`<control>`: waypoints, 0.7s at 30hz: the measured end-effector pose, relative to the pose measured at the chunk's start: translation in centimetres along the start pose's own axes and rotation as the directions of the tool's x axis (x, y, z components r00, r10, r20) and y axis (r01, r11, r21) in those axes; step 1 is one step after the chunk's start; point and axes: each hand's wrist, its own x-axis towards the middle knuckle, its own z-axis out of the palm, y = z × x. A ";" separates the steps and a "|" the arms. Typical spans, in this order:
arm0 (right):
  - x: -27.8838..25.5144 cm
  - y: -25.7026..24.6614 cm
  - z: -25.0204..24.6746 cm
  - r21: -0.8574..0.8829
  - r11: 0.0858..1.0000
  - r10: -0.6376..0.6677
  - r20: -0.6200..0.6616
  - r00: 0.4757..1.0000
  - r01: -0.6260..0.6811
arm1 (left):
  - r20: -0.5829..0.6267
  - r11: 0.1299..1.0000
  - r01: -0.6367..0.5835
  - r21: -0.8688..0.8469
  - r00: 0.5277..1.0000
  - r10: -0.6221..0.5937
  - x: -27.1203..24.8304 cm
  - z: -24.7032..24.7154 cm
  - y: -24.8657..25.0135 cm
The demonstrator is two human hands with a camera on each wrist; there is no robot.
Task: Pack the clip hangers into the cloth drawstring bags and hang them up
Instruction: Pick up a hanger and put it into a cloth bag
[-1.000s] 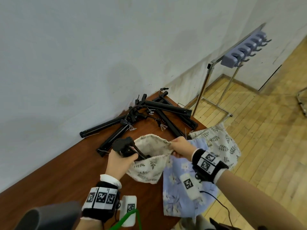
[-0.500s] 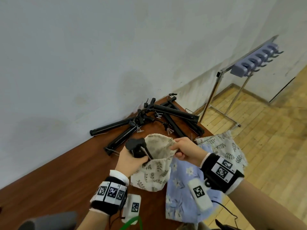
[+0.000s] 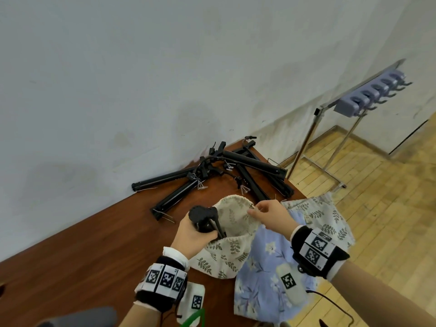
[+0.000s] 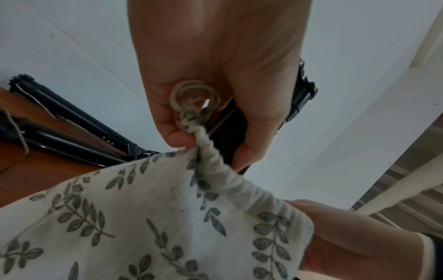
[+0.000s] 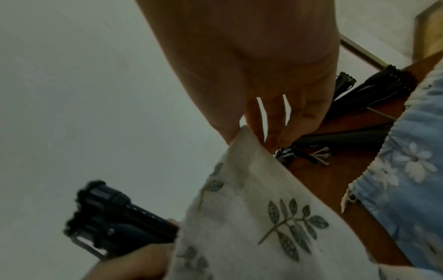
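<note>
A cream leaf-print drawstring bag lies on the brown table with its mouth held wide. My left hand grips a bundle of black clip hangers whose lower end dips into the mouth. In the left wrist view that hand also pinches the gathered rim and cord. My right hand pinches the far rim of the bag and holds it up. More black clip hangers lie piled by the wall.
A blue floral bag lies flat under my right forearm, near the table's edge. Another leaf-print bag lies beside it at the corner. A metal rack with lilac hooks stands on the wooden floor at the right.
My left hand has brought the hanger bundle from the bag's left edge over into its mouth. My right hand has pulled the rim up and away, so the mouth gapes wider.
</note>
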 end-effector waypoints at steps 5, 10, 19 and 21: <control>0.7 -0.1 -0.7 0.089 0.996 0.012 -0.123 0.992 -0.002 | 0.013 0.998 -0.060 -0.020 0.998 0.060 -0.5 0.5 1.0; -0.1 -0.3 -2.7 0.369 0.915 0.171 0.010 0.985 -0.162 | -0.026 0.999 0.008 -0.037 1.000 -0.009 0.3 -0.1 0.2; -3.7 -4.6 -5.2 0.572 0.802 0.085 0.180 0.980 -0.174 | -0.004 1.000 0.024 -0.001 1.000 -0.024 0.8 -0.5 0.1; -4.9 -6.2 -4.6 0.601 0.782 -0.017 0.288 0.957 -0.167 | 0.002 1.000 0.025 -0.001 1.000 -0.025 0.7 -0.4 0.3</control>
